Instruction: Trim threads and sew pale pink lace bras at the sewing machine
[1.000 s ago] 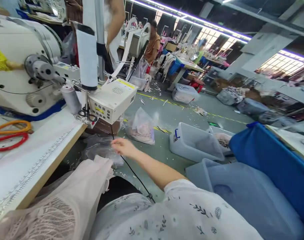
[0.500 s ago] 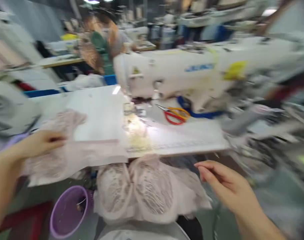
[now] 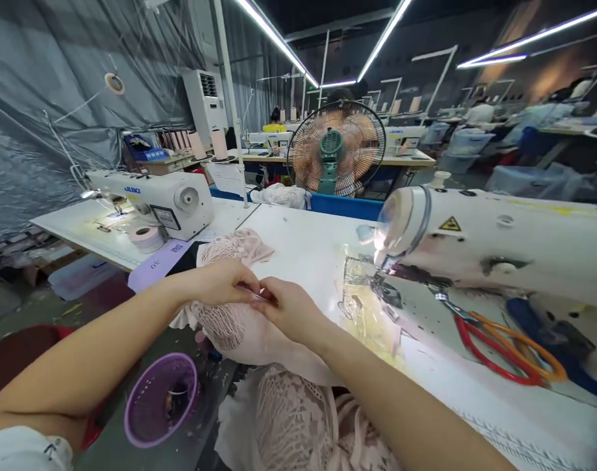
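Observation:
A pale pink lace bra (image 3: pixel 227 325) lies over the front edge of the white sewing table (image 3: pixel 308 235), one lace cup resting on top. My left hand (image 3: pixel 224 281) pinches the fabric edge of this bra. Fingertip to fingertip with it, my right hand (image 3: pixel 293 307) is closed on the same edge, where a thin pale strip shows between the fingers. Below my right forearm, another pink lace piece (image 3: pixel 293 418) with a moulded cup and bunched straps lies on my lap. Part of it is hidden by the forearm.
To the right stands a sewing machine (image 3: pixel 475 235), with red and orange-handled scissors (image 3: pixel 509 347) beneath its arm. Another machine (image 3: pixel 151 196) and a tape roll (image 3: pixel 146 239) are at left. A purple basket (image 3: pixel 161 399) sits below. A large fan (image 3: pixel 335 147) stands behind the table.
My view has turned left. My right hand has moved from the right side over to my left hand and has taken hold of the bra's edge.

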